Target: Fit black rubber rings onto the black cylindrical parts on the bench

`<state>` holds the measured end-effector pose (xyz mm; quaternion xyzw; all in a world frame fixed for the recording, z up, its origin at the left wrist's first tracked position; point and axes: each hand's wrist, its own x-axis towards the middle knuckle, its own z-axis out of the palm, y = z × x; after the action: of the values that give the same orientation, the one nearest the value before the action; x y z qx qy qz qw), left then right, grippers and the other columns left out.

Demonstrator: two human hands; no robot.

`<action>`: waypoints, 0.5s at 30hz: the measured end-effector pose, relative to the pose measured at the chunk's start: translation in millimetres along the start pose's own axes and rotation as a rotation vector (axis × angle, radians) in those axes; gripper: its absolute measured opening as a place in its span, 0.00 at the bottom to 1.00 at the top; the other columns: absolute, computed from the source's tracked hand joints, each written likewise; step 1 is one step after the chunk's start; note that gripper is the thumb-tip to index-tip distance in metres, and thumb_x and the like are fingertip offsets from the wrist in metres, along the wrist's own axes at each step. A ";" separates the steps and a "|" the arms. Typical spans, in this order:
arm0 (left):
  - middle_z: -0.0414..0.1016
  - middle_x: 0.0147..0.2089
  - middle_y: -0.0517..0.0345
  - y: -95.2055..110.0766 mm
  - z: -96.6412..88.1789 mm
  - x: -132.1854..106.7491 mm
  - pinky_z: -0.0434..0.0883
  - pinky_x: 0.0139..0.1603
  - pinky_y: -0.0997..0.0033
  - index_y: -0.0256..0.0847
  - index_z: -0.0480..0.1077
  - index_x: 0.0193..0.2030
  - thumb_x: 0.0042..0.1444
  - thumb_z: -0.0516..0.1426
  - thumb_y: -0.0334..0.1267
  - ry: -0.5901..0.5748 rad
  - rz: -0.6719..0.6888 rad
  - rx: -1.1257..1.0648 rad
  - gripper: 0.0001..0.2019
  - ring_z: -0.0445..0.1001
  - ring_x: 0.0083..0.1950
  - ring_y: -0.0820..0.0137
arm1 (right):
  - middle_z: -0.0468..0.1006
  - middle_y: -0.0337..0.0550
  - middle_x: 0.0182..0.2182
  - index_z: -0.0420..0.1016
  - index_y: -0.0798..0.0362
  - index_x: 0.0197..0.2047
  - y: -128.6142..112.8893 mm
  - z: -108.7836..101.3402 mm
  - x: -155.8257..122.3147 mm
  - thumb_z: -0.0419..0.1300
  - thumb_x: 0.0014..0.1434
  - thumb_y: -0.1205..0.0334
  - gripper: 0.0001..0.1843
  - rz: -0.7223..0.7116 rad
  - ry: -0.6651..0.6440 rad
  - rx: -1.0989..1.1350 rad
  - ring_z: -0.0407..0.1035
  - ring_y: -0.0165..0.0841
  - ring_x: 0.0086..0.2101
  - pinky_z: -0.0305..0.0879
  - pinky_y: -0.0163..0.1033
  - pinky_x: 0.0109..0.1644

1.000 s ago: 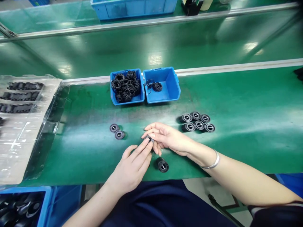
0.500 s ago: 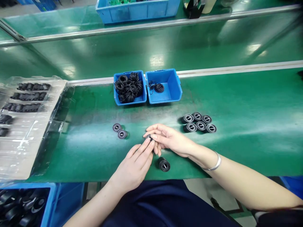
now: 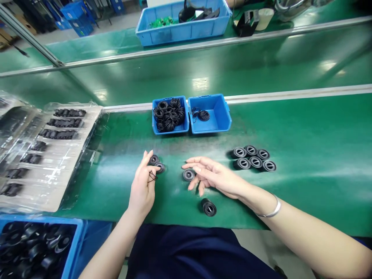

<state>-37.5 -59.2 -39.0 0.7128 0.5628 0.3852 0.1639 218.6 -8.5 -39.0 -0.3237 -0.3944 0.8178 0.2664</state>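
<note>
My left hand has thin black rings hanging at its fingers. Its fingertips reach two short black cylinders, the rear one and the front one; whether it grips either is unclear. The fingers of my right hand curve loosely around another black cylinder, whose round face with a small centre hole points up towards me. Below that hand, one more black cylinder with a light slot lies tilted on the green table. Several slotted black cylinders stand grouped to the right.
Behind my hands, a blue bin holds bundled black rings; the blue bin beside it has a few. Clear plastic trays with rows of black parts are at left. A crate of black parts sits low left, a long blue crate behind.
My left hand has come away from my right hand and moved left to the pair of cylinders, with thin rings now visible at it. The right hand stays by its cylinder; the view has shifted.
</note>
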 end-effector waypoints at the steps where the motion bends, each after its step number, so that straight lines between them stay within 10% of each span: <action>1: 0.65 0.68 0.39 -3.3 0.1 3.2 0.65 0.66 0.43 0.40 0.68 0.44 0.70 0.46 0.29 -0.027 -0.002 -0.029 0.10 0.57 0.74 0.55 | 0.66 0.58 0.63 0.65 0.51 0.59 -0.6 0.6 0.3 0.59 0.69 0.55 0.19 -0.002 -0.004 -0.005 0.80 0.36 0.40 0.78 0.36 0.31; 9: 0.70 0.64 0.41 -6.9 13.1 20.3 0.65 0.67 0.46 0.42 0.66 0.43 0.69 0.44 0.27 -0.286 0.080 -0.245 0.11 0.60 0.72 0.58 | 0.65 0.55 0.63 0.66 0.50 0.60 -4.1 6.4 5.5 0.60 0.68 0.57 0.19 -0.093 0.061 -0.025 0.78 0.36 0.45 0.79 0.37 0.39; 15: 0.66 0.68 0.42 -8.2 11.3 16.4 0.63 0.68 0.41 0.42 0.68 0.47 0.70 0.45 0.30 -0.203 0.061 -0.289 0.11 0.57 0.74 0.56 | 0.64 0.54 0.64 0.65 0.50 0.61 -0.3 7.7 11.0 0.59 0.69 0.57 0.20 -0.149 0.062 -0.040 0.77 0.37 0.49 0.79 0.39 0.42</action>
<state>-33.6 -39.1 -45.8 0.7338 0.4601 0.3929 0.3091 205.8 -4.4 -38.5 -0.3237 -0.4252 0.7772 0.3322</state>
